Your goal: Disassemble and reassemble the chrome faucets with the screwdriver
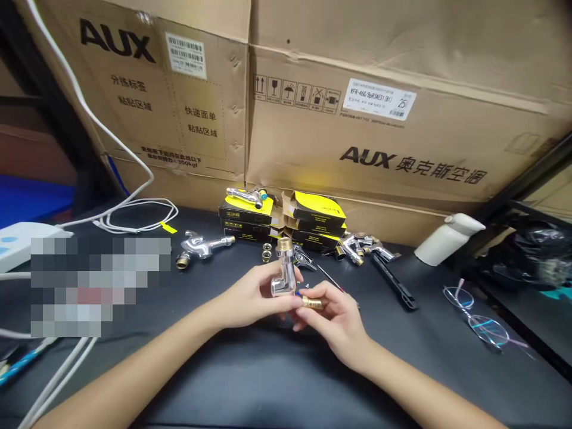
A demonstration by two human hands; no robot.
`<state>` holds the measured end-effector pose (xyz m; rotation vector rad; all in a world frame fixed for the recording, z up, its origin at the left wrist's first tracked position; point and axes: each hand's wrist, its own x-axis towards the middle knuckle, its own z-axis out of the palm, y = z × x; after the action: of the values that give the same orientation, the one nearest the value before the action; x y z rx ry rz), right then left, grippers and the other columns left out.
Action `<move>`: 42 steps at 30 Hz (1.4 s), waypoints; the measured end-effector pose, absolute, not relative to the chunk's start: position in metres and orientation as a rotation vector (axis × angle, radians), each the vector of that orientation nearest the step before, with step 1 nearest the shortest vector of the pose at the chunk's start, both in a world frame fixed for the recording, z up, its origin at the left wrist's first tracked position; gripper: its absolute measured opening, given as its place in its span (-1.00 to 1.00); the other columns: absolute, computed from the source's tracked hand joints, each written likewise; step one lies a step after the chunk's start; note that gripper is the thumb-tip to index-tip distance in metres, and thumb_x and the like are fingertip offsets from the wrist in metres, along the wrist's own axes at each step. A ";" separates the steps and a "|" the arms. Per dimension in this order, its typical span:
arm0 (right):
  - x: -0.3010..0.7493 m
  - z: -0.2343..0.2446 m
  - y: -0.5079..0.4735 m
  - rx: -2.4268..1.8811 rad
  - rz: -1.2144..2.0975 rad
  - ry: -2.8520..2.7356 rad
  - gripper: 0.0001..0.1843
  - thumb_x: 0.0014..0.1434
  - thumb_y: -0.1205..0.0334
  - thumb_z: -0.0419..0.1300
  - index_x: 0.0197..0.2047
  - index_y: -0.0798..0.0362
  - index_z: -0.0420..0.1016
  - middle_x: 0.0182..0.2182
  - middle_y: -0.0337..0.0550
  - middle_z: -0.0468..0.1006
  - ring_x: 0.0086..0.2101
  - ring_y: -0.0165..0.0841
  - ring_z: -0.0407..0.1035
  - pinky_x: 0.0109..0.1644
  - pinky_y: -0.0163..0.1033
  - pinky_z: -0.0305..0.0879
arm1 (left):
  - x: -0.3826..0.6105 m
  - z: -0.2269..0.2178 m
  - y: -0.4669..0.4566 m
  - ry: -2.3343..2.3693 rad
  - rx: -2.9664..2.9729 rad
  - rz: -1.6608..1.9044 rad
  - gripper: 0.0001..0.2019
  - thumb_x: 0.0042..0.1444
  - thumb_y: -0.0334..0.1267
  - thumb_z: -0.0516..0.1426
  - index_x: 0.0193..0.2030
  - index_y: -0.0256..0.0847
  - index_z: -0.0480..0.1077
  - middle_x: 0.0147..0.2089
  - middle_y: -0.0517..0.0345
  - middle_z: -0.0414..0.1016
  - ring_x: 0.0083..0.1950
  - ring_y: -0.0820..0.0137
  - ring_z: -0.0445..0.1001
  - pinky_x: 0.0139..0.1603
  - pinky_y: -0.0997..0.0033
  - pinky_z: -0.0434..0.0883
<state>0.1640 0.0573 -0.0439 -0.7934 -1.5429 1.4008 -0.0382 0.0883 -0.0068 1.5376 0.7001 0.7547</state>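
My left hand (263,295) is closed around a chrome faucet body (285,271), its brass threaded end pointing up. Between the thumb and fingers of my right hand (333,316) is a small brass valve cartridge (311,302), held sideways against the faucet body's lower side. A bit of blue shows where the two parts meet; whether the cartridge sits inside the opening I cannot tell. Just behind the hands lie brass rings (267,253), a chrome lever handle (305,258) and a thin screwdriver (330,277), partly hidden.
Black-and-yellow boxes (317,208) stand at the back, one bearing a chrome faucet (245,196). More faucets lie left (203,245) and right (357,247). To the right are a black tool (395,283), a white bottle (449,239) and glasses (487,330); a power strip (27,238) is left.
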 end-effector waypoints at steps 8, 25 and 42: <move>0.161 -0.048 0.055 -0.842 1.119 -1.848 -0.79 0.19 0.15 0.30 -0.16 0.01 0.40 -0.34 -0.19 0.61 -0.37 -0.37 0.55 -0.20 -0.24 0.51 | -0.036 0.000 0.091 0.727 1.455 0.930 -0.68 0.19 -0.07 0.15 -0.05 -0.27 0.36 -0.28 0.12 0.47 -0.33 0.43 0.45 -0.27 0.41 0.43; 0.165 -0.042 0.071 -1.014 0.761 -1.698 -0.86 0.26 0.17 0.19 -0.15 0.04 0.45 -0.35 -0.13 0.64 -0.40 -0.36 0.54 -0.29 -0.25 0.50 | -0.087 0.004 0.119 2.122 2.236 0.078 -0.66 0.15 -0.16 -0.03 0.01 -0.21 0.35 -0.10 -0.14 0.57 -0.04 0.00 0.55 -0.19 0.17 0.40; 0.199 -0.059 0.132 -1.139 0.217 -2.170 -0.74 0.29 0.21 0.14 0.02 -0.03 0.52 0.07 -0.01 0.48 0.10 -0.16 0.36 0.21 0.05 0.31 | -0.074 0.000 0.113 1.470 2.617 0.812 -0.68 0.22 -0.36 -0.03 0.05 -0.21 0.41 -0.03 0.01 0.45 -0.01 0.28 0.47 0.01 0.30 0.41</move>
<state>0.1985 0.1320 -0.0592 -1.1393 -2.1698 0.2167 -0.0743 0.1128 -0.0002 2.6169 1.4703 0.8117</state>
